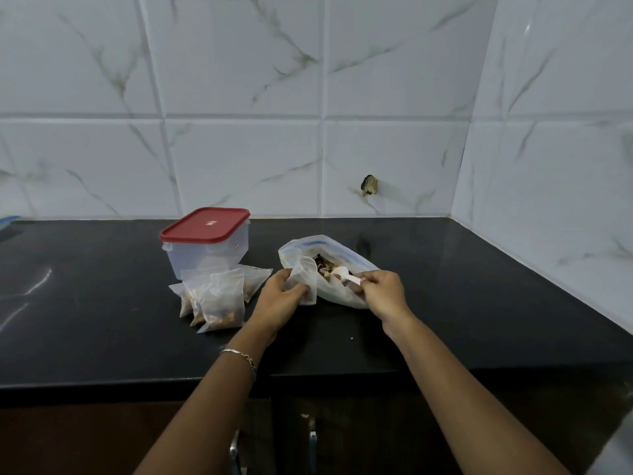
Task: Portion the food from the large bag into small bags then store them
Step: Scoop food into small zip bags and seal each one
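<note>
Only the head camera here, so here's what it's got on you. Your left hand has its thumb and fingers curled onto a small bag, pinching the clear plastic near its opening. That bag looks empty and sits right against the mouth of the large bag. Your right hand is pinched tight on the handle of a white spoon, and the spoon's bowl is inside the large bag's opening, in the food. So both hands are closed on something, neither is loose.

The large bag lies on its side on the black counter, about middle of the surface, mouth tilted up toward the wall with a blue zip strip along its top edge. The food inside is a mix of dark and pale pieces; can't tell what it is from here.

Left of your hands there's a bunch of filled small bags, leaning against each other, with brownish stuff settled at the bottom of them. One more lies flatter behind them. They're touching the front of a clear container with a red lid on top, closed.

There's a thin bracelet on your left wrist, a tiny pale crumb on the counter near your right forearm, and white marbled tiles behind everything.
</note>
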The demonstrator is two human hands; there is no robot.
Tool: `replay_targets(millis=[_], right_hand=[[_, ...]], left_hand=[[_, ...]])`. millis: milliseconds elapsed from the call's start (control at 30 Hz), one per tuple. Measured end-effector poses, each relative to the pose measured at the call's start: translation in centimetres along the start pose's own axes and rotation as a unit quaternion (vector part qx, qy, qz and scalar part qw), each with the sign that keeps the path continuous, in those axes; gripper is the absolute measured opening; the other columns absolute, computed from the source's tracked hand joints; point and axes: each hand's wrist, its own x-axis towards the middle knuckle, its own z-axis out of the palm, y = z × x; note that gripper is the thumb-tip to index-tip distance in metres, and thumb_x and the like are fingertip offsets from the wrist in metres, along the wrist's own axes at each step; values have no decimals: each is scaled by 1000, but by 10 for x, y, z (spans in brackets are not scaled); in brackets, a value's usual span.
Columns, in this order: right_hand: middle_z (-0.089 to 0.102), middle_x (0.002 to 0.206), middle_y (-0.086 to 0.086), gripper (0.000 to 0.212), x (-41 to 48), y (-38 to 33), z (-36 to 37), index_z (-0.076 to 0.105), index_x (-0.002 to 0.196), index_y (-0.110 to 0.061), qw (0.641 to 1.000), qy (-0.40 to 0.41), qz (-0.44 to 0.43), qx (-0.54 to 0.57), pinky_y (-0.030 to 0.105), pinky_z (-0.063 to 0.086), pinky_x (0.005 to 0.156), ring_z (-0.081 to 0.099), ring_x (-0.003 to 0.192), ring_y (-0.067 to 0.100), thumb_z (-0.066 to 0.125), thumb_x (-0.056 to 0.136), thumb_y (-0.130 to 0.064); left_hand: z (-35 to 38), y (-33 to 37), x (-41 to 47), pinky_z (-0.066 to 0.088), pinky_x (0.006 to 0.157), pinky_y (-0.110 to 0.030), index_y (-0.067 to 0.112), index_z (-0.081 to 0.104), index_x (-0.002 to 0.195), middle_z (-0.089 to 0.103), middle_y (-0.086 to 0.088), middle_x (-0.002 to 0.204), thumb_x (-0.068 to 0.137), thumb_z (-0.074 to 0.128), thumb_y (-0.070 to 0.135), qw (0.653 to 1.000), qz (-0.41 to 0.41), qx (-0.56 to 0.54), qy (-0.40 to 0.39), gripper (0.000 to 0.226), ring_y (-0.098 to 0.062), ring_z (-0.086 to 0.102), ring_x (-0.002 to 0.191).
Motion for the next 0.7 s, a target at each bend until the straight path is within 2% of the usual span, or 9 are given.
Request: replay_targets(millis=[100,200,300,433,533,633,700], right_hand=[[72,91,6,31,-1,-6,-3,75,79,-16,997,-4,45,56,21,41,58,54,69,12,51,88,2],[71,94,11,29,-3,-11,-6,75,75,-13,993,-3,77,86,23,36,53,46,60,12,52,84,3],[70,85,9,27,-8,-18,-11,74,82,-11,989,-8,102,103,23,34,47,41,53,12,49,90,-3],[66,78,6,25,-18,-30,-16,72,96,-10,987,-16,71,142,18,33,41,40,52,9,48,94,-6],[65,82,7,24,-25,-44,-19,73,94,-14,988,-24,34,152,15,34,39,41,54,8,50,94,-7],[66,90,7,26,-31,-59,-18,73,87,-20,990,-42,7,134,17,36,45,44,61,9,50,94,-10],[65,85,6,28,-36,-65,-16,74,86,-18,991,-55,-16,123,16,36,45,45,57,7,49,93,-8]], left_hand=[[-4,-4,1,51,94,-36,17,54,125,63,-1,113,89,64,18,999,-16,-15,23,38,-14,61,102],[-6,-5,1,49,98,-39,23,55,120,62,3,109,89,64,17,999,-21,-43,23,33,-14,59,105],[-7,-3,-1,48,97,-35,27,52,116,60,8,105,90,64,14,998,-12,-64,6,31,-11,58,104],[-7,-5,0,49,98,-38,22,53,125,62,1,117,86,68,15,999,-4,-51,0,42,-15,60,108],[-7,-6,1,49,99,-40,21,53,127,62,-1,120,85,69,16,999,-7,-49,-3,45,-17,60,109],[-7,-5,1,49,99,-40,26,53,121,61,0,119,85,69,17,999,-7,-52,-2,41,-16,59,109],[-8,-5,0,49,100,-40,27,53,120,61,1,120,85,70,17,999,-8,-50,-3,40,-16,58,109]])
